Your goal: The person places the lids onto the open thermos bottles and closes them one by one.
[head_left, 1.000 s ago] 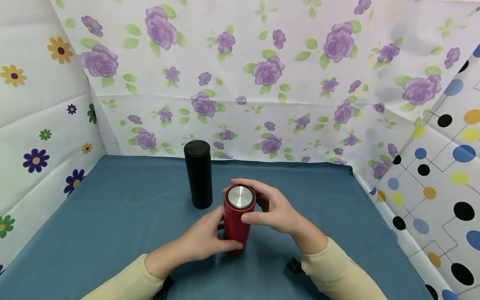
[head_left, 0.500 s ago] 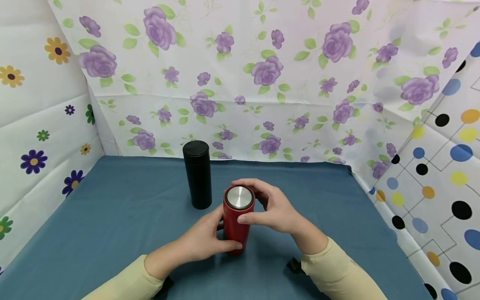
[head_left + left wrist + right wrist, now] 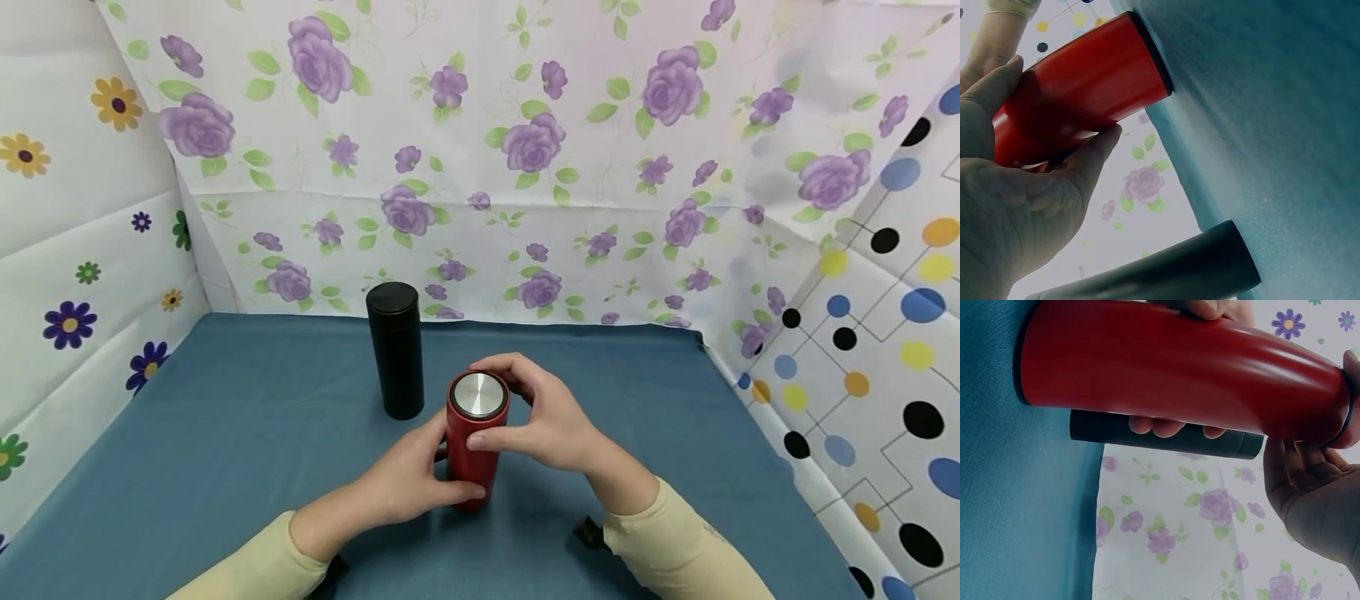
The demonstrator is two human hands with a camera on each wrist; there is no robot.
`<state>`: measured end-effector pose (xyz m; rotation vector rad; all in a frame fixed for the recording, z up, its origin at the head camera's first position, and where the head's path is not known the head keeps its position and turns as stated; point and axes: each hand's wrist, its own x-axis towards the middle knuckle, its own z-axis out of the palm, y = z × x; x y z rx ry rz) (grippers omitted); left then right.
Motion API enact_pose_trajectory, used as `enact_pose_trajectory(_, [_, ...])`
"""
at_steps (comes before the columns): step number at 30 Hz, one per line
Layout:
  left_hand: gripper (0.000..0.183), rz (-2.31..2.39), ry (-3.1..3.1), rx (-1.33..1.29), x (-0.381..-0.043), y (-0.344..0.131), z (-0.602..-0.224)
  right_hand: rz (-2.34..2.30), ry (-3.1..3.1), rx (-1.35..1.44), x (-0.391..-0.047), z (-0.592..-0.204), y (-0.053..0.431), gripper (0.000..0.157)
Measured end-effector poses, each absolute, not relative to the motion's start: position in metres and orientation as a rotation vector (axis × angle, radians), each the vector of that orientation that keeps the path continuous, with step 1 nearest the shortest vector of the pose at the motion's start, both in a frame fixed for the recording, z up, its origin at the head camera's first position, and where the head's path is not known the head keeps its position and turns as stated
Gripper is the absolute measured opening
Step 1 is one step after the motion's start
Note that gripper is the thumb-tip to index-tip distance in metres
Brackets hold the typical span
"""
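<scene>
A red thermos flask with a brushed-metal lid top stands upright on the blue cloth. My left hand grips its lower body, thumb across the near side. Around the upper end, by the lid, curls my right hand, its thumb on the front and its fingers behind. In the right wrist view the dark ring below the lid shows, with the right hand's fingers close to it. Behind and left, a black thermos flask stands upright, touched by neither hand.
Blue cloth covers the table. A flowered white curtain hangs along the back edge, with patterned sheets at the left and right. A small black object shows beside the right sleeve.
My right thumb has slid left across the red flask's front while the fingers behind shifted slightly right, a small turn around its top. The left hand and both flasks keep their places.
</scene>
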<state>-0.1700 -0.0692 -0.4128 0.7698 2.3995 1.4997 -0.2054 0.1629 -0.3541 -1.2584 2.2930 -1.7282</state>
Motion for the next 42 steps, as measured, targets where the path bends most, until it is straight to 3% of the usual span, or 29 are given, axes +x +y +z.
enact_pose_trajectory(19, [0.079, 1.506, 2.394, 0.761, -0.170, -0.069, -0.411, -1.734, 2.220, -1.243, -0.205, -0.354, 0.161, 0.068])
enact_pose_trajectory(28, [0.079, 1.468, 2.432, 0.789, -0.169, -0.070, -0.412, -1.816, 1.744, -1.480, -0.214, -0.356, 0.161, 0.075])
enact_pose_trajectory(42, [0.076, 1.474, 2.419, 0.778, -0.170, -0.071, -0.415, -1.808, 1.813, -1.372, -0.213, -0.354, 0.164, 0.064])
